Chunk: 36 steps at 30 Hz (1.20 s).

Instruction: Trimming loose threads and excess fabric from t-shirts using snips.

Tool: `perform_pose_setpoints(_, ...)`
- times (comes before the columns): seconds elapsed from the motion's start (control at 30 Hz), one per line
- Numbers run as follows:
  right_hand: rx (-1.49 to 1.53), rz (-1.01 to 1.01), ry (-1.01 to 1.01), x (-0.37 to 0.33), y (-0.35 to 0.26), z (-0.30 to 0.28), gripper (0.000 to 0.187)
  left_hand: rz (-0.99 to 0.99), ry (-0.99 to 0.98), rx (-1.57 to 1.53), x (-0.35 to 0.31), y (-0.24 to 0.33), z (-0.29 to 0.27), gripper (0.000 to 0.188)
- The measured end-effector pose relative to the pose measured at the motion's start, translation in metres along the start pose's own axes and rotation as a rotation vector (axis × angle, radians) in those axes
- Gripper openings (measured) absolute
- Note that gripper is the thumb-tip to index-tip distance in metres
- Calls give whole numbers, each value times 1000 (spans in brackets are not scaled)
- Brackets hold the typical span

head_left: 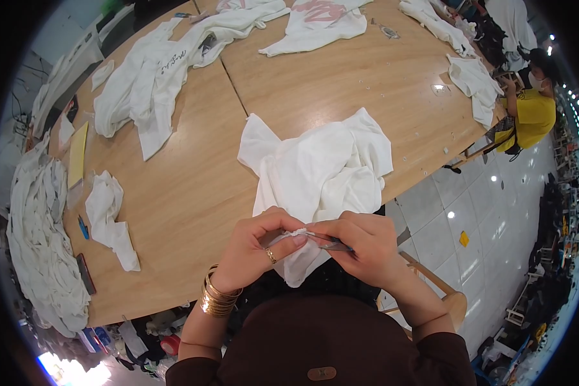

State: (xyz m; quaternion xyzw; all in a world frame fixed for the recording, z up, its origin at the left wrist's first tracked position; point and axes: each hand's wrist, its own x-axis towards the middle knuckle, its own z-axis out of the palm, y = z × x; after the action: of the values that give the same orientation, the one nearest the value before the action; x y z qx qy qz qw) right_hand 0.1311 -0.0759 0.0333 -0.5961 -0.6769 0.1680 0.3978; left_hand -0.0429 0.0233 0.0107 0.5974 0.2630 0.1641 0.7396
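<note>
A white garment (309,164) lies crumpled on the near edge of the table, its closest part lifted and hanging over the edge. My left hand (254,248), with a ring and gold bangles, pinches a gathered edge of this cloth between thumb and fingers. Close against it, my right hand (363,244) grips small metal thread snips (331,244), their tip pointing left at the pinched fabric. The fingers partly cover the snips, so I cannot tell whether the blades are apart.
Several white garments (154,77) lie across the wooden table (199,167). A tall pile of white cloth (45,244) stands at the left, near a small white piece (111,215), a blue tool (83,227) and a phone (85,273). A person in yellow (531,116) sits at the far right.
</note>
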Motion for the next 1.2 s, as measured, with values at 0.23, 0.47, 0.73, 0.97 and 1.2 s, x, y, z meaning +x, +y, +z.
perform_pose_setpoints(0.23, 111, 205, -1, 1, 2, 7, 14, -85, -8, -98, -1, 2, 1, 14)
perform_pose_setpoints(0.47, 225, 246, -162, -1, -2, -1, 15, -79, 55, -152, -1, 2, 5, 13)
perform_pose_setpoints(0.73, 99, 184, -276, -4, 1, -27, 13, -95, 134, -175, -1, -3, 9, 14)
perform_pose_setpoints(0.97, 262, 404, -22, -12, -11, -14, 16, -42, 128, -188, -3, -3, 9, 15)
perform_pose_setpoints(1.2, -13, -50, 168, -13, 6, 15, 23, -69, 105, -153, -3, 0, 11, 15)
